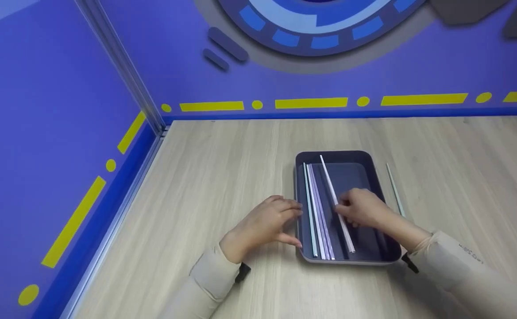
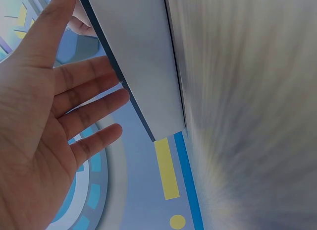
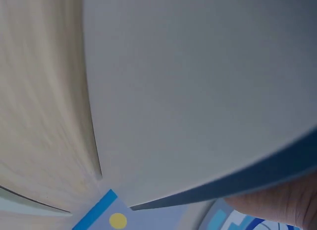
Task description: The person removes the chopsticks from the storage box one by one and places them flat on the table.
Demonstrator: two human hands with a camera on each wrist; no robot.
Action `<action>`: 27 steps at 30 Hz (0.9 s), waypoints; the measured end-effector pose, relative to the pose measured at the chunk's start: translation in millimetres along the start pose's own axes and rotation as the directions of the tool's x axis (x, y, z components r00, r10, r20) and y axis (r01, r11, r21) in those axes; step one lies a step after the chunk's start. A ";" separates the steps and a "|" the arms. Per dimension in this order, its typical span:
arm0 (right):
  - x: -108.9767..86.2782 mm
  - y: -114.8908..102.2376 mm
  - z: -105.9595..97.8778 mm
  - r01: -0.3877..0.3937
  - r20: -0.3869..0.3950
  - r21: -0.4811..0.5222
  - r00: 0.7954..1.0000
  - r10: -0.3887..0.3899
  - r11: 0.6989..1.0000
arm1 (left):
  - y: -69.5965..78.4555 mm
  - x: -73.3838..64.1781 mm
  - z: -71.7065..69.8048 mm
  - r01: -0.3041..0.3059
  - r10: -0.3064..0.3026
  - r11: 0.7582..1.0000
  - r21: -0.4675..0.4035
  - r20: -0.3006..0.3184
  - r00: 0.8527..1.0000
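A dark rectangular tray (image 1: 351, 262) stands on the table. My right hand (image 1: 364, 208) reaches over its right side and pinches a pale pink chopstick (image 1: 328, 177) near the middle; it lies slanted over the tray. Left of it, a mint chopstick (image 1: 310, 208) and several whitish and lilac chopsticks (image 1: 320, 208) lie side by side along the tray's left wall. My left hand (image 1: 265, 223) is at the tray's left edge, fingers extended. In the left wrist view its fingertips are at the dark rim beside the pale outer wall (image 2: 133, 56). The right wrist view shows mostly tray wall (image 3: 188, 91).
Another mint chopstick (image 1: 394, 186) lies on the wooden table (image 1: 223, 159) just right of the tray, partly hidden by my right forearm. Blue panels with yellow marks (image 1: 311, 103) border the table at the back and left.
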State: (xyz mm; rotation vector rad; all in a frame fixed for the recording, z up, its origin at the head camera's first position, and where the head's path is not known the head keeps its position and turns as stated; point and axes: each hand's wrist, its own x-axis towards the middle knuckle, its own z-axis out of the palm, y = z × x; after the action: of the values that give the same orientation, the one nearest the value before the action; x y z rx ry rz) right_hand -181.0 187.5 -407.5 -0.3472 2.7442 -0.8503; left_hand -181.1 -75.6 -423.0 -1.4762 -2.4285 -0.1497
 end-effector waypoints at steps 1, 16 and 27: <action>-0.3 0.1 -0.7 0.001 -0.001 0.001 1.000 -0.001 1.000 | 0.0 -0.1 0.0 0.000 0.000 1.000 0.000 -0.003 1.000; -6.3 8.8 -7.4 0.006 -0.010 0.039 1.000 -0.006 0.999 | 1.4 -1.3 0.2 -0.003 0.003 1.000 -0.023 -0.026 1.000; -13.5 15.6 -18.4 0.027 0.007 0.117 1.000 -0.028 0.993 | 1.9 -0.3 -1.3 0.017 -0.016 1.000 -0.005 0.024 1.000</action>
State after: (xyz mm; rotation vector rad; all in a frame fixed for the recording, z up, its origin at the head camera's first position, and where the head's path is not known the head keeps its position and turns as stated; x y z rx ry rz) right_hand -176.2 213.6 -399.6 -0.3652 2.6725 -1.0082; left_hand -179.1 -75.3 -422.0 -1.4685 -2.4614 -0.1425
